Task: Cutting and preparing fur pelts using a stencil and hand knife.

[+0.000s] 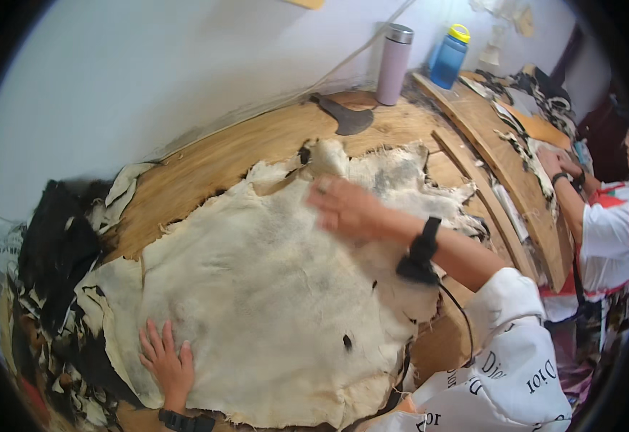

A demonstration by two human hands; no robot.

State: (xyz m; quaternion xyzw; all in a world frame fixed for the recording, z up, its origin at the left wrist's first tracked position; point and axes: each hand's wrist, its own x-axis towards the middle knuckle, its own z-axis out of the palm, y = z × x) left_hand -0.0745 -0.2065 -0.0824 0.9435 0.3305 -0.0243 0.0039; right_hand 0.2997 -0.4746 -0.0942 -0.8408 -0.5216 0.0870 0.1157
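Observation:
A large pale hide (264, 302) with ragged edges and small dark holes is spread over the wooden table (156, 201). At its lower left, my left hand (167, 360) lies flat on it, fingers spread, with a dark band at the wrist. Higher up, toward the hide's top middle, my right hand (340, 209) is over the surface, blurred by motion, its fingers loosely stretched out and apart. A black device is strapped to that wrist, with a cable hanging from it.
Dark scraps (55, 252) pile at the left. A curved metal blade (343, 115), pink flask (394, 68) and blue bottle (448, 61) sit along the wall. At right, wooden boards (487, 173) and a co-worker's hands (552, 162) among hide pieces.

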